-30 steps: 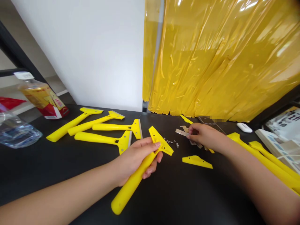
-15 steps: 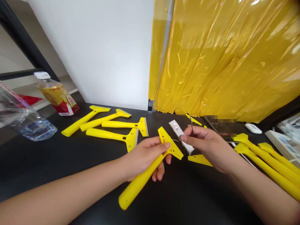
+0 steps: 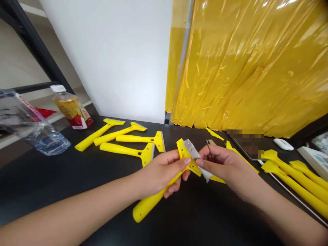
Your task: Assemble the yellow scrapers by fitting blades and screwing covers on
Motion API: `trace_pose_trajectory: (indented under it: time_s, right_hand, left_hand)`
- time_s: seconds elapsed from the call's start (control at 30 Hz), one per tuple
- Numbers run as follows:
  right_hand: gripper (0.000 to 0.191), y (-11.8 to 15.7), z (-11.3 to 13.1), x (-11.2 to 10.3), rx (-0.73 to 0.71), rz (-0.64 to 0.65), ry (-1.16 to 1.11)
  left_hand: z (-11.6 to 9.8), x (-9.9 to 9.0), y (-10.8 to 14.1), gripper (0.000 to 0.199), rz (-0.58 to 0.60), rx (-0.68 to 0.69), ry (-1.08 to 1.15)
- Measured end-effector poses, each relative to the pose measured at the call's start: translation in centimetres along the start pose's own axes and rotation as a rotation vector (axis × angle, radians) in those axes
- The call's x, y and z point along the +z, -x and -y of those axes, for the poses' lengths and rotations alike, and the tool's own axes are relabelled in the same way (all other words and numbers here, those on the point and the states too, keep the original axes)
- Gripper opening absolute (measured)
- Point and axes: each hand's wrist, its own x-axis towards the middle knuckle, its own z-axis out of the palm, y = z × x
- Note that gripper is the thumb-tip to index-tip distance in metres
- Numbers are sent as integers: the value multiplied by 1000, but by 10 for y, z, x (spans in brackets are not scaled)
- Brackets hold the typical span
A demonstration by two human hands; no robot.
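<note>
Over the bench (image 3: 217,215): left hand (image 3: 164,171) grips scraper (image 3: 151,201) | right hand (image 3: 225,162) pinches strip (image 3: 192,150) at scraper's head (image 3: 180,153) | step: apparently fitting | next: likely needs careful lining-up

Red-and-gold drink bottle (image 3: 73,111) at the table's (image 3: 205,215) back left, clear bottle (image 3: 51,140) just beside it. White panel (image 3: 115,58) behind, wrinkly yellow plastic sheeting (image 3: 243,65) next to that, plus some dark-screened device (image 3: 249,151) and a little white case (image 3: 283,144).

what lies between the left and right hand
The head view shows the yellow scraper head and a silvery strip between the left hand and the right hand.
</note>
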Motion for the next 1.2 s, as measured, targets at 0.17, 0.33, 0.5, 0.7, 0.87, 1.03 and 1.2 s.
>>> trace_pose_trajectory:
  time_s: [0.17,0.33,0.5,0.7,0.87,1.03,1.2]
  right_hand:
    - [39,-1,-3,5,-1,1,4]
    - [38,1,-9,10,-10,38,3]
    - [36,2,-8,14,7,99,77]
    - [24,5,5,-30,63,96,564]
    - [18,11,-8,-68,235,138,1067]
    - [12,10,-13,-70,244,174,1075]
    - [14,4,-3,-57,69,243,741]
  left_hand:
    - [4,-1,0,36,60,5,-60]
    - [7,0,3,40,48,12,-108]
    - [8,0,2,46,14,-76,-154]
    - [11,-2,-4,47,-3,-124,-113]
    - [14,-4,-5,47,15,-127,-113]
    - [12,-4,-5,49,7,-132,-123]
    - [11,-5,-6,47,5,-134,-117]
